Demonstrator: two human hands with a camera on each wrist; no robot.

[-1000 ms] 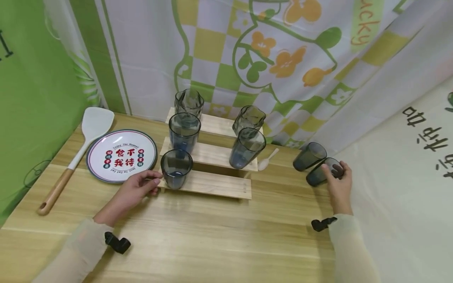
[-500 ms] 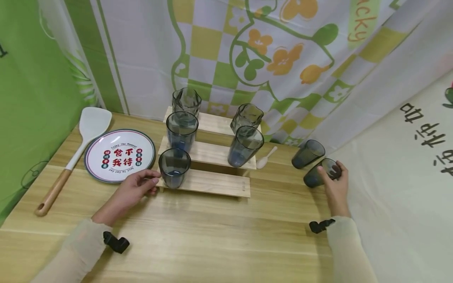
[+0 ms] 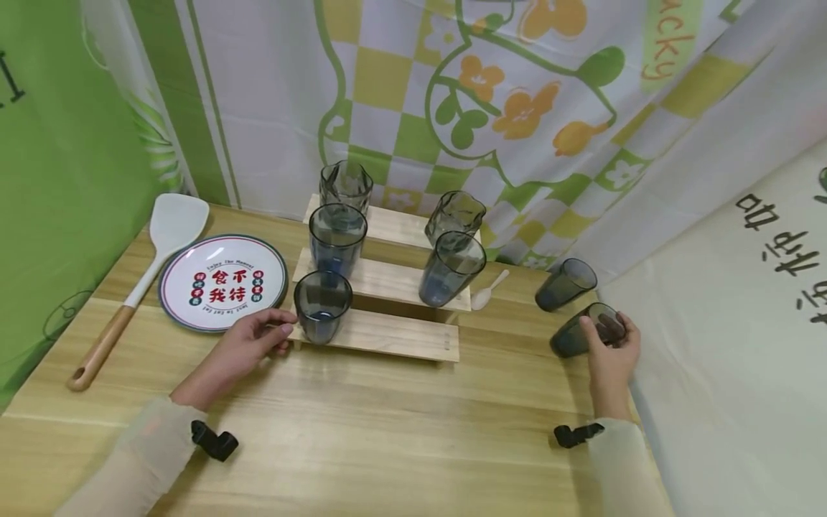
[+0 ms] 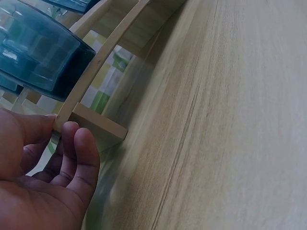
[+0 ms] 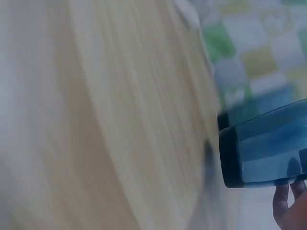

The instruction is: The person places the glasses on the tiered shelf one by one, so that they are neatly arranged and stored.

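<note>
My left hand [image 3: 255,345] pinches the front left corner of the lowest board of a three-step wooden rack [image 3: 394,335]; the left wrist view shows thumb and fingers on the board's end [image 4: 72,103]. Just beside those fingers, a dark glass tumbler [image 3: 322,309] stands on that board. At the right, my right hand [image 3: 612,359] grips another dark tumbler [image 3: 575,337] around its side. In the right wrist view this tumbler [image 5: 264,148] appears lifted off the table, and only part of the hand shows. A similar tumbler [image 3: 565,285] stands just behind it.
Two tumblers [image 3: 452,269] stand on the middle step and two wavy glasses [image 3: 347,188] on the top one. A small spoon [image 3: 489,290] lies right of the rack. A plate [image 3: 222,283] and a white spatula [image 3: 142,280] lie left. Curtain and wall border the table.
My right hand has moved toward me with its tumbler, away from the other tumbler at the right. The left hand stays on the rack's corner.
</note>
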